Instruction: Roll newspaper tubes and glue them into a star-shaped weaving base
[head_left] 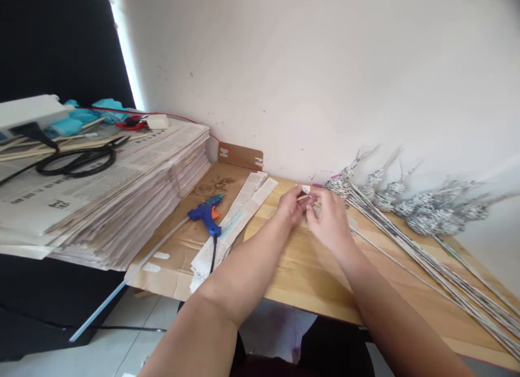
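Both hands meet above the wooden table near the wall. My left hand (290, 205) is closed, with a thin pale stick (303, 197) between its fingers. A small white piece of printed paper (306, 189) shows at the fingertips. Facing it, my right hand (327, 214) has its fingers bent together at the same spot; what they pinch is too small and hidden to make out. To the left, a blue glue gun (206, 213) with a long translucent glue stick (150, 253) in its back lies on cardboard, beside cut newspaper strips (252, 199).
A tall newspaper stack (162, 171) at left bears a coiled black cable (77, 163) and red-handled pliers (132, 122). Several woven newspaper shapes (426, 212) stand along the wall at right. Long rolled paper rods (422, 263) lie across the wooden table (309, 274).
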Demonstrator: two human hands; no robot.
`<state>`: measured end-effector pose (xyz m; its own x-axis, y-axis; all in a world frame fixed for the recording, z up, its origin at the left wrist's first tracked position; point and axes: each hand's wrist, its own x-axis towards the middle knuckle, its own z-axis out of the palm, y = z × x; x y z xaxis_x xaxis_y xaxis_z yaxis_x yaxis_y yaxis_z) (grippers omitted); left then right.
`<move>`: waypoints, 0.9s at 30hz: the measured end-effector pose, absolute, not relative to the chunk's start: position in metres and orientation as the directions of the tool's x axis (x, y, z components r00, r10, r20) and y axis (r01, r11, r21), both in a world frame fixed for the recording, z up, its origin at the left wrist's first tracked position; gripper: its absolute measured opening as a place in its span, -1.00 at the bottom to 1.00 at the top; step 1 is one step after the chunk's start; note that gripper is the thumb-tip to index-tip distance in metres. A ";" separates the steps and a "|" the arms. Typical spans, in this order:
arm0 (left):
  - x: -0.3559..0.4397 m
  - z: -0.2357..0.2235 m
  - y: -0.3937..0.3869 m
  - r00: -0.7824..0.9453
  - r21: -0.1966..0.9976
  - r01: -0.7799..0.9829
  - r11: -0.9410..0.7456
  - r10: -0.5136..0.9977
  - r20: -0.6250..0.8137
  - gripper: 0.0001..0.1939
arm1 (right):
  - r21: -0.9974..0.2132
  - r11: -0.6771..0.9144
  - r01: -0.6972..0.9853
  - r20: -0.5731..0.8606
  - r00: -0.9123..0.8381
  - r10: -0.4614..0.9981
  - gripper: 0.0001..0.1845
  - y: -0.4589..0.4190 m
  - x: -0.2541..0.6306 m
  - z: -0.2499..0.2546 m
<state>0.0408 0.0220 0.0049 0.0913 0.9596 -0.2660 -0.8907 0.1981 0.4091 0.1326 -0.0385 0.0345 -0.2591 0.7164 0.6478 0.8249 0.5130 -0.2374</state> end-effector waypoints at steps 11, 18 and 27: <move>0.039 -0.001 0.026 0.027 0.541 -0.832 0.120 0.984 -0.176 -0.82 | -0.284 0.391 0.875 0.529 -0.197 0.825 -0.85 -0.016 0.167 0.007; 0.039 -0.006 0.027 0.004 0.594 -0.799 0.087 0.990 -0.139 -0.88 | -0.269 0.349 0.898 0.509 -0.175 0.843 -0.77 -0.018 0.173 0.013; 0.038 -0.002 0.024 0.025 0.567 -0.820 0.072 0.996 -0.091 -0.89 | -0.243 0.280 0.929 0.484 -0.134 0.865 -0.73 -0.019 0.174 0.019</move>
<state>0.0384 0.0239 -0.0022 0.0246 0.9955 -0.0914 -0.8204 0.0724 0.5672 0.1743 -0.0189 0.0190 -0.1342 0.8649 0.4836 0.9288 0.2800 -0.2430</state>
